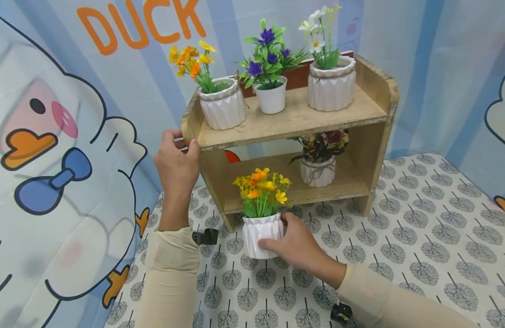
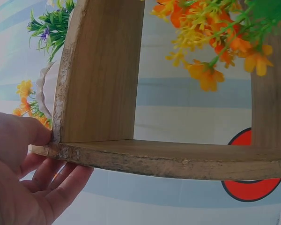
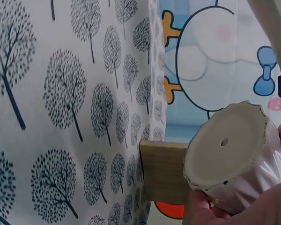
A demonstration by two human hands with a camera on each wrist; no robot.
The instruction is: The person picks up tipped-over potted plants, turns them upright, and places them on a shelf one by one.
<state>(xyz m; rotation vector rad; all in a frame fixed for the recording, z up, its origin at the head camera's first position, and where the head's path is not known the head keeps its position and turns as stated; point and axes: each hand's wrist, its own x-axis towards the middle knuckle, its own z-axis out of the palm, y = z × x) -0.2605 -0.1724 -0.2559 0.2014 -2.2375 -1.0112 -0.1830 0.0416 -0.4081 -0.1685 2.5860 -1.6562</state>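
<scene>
My right hand (image 1: pixel 297 243) grips a white ribbed flower pot (image 1: pixel 260 237) with orange and yellow artificial flowers (image 1: pixel 262 187), held in front of the shelf's lower level. In the right wrist view the pot's underside (image 3: pixel 227 145), with a small hole, faces the camera, raised off the tablecloth. My left hand (image 1: pixel 176 168) holds the upper left corner of the wooden shelf (image 1: pixel 293 120). In the left wrist view its thumb lies on one side of the board (image 2: pixel 178 159) and its fingers on the other.
On the top level stand a pot of orange flowers (image 1: pixel 223 107), a small pot of purple flowers (image 1: pixel 272 96) and a pot of white flowers (image 1: pixel 332 86). A pot of dark dried-looking flowers (image 1: pixel 318 171) sits at the lower level's right. The tree-print tablecloth (image 1: pixel 424 237) lies beneath.
</scene>
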